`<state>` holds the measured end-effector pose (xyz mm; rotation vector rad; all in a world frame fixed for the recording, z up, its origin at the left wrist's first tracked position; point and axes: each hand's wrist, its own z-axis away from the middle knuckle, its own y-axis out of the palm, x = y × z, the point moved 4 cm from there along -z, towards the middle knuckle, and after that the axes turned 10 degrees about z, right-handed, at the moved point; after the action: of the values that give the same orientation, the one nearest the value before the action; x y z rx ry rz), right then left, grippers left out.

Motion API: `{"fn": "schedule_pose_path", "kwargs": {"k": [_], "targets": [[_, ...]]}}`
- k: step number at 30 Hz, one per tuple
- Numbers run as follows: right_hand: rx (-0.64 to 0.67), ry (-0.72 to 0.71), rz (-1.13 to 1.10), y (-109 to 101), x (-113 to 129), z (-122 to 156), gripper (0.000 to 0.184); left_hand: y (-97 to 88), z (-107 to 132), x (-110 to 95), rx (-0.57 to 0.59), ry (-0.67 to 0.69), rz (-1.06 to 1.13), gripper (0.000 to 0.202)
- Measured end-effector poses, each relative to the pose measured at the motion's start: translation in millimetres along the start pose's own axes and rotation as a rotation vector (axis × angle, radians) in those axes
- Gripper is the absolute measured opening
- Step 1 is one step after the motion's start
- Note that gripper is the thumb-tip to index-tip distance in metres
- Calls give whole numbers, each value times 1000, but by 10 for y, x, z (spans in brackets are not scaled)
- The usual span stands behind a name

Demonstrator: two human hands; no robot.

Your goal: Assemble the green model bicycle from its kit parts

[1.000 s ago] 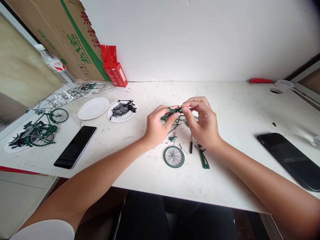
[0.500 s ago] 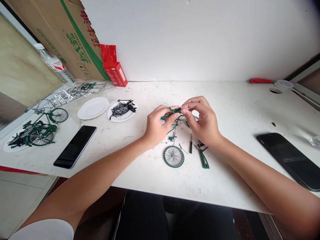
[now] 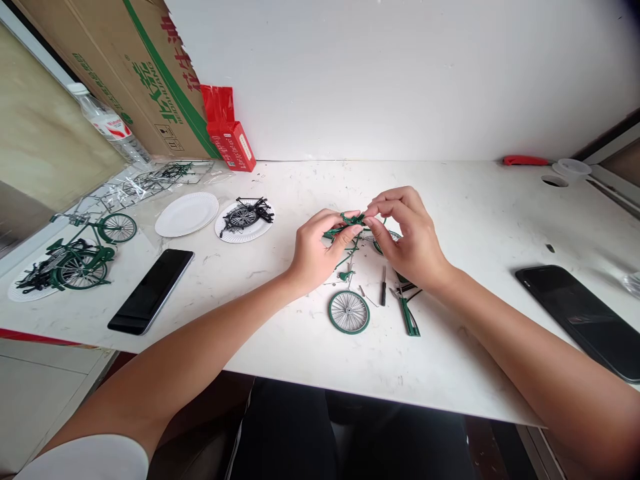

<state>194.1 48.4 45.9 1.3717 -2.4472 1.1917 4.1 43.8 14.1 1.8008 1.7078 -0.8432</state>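
The left hand [image 3: 317, 250] pinches a small, dark-green, irregular plastic piece [image 3: 353, 218] between thumb and fingers. The right hand [image 3: 410, 237] meets the right end of this piece, thumb and forefinger drawn close together; whether they grip it cannot be told. The piece is located between the two hands, above the white table [image 3: 280, 347].

Below the hands, partly hidden by them, lies a thin green model-bicycle frame [image 3: 354, 248]. Toward the table's near edge are a small green saddle-shaped part [image 3: 345, 275] and, just beyond it, a round green-rimmed wheel with fine spokes [image 3: 349, 312]. To the right of the wheel lie a slim black-handled screwdriver [image 3: 383, 293] and a green-handled tool with a pointed metal tip [image 3: 411, 320].

At left, a black-screened phone [image 3: 150, 291] lies near an upright green model bicycle [image 3: 75, 260]. A round white paper plate [image 3: 257, 231] carries black plastic parts [image 3: 245, 217].
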Motion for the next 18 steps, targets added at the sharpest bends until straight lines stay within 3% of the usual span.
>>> {"fn": "schedule_pose_path", "kwargs": {"k": [7, 18], "targets": [[53, -58, 34, -40, -18, -43, 8, 5, 7, 19, -4, -6, -14, 26], [32, 104, -119, 47, 9, 36, 30, -3, -5, 1, -2, 0, -12, 25]]}}
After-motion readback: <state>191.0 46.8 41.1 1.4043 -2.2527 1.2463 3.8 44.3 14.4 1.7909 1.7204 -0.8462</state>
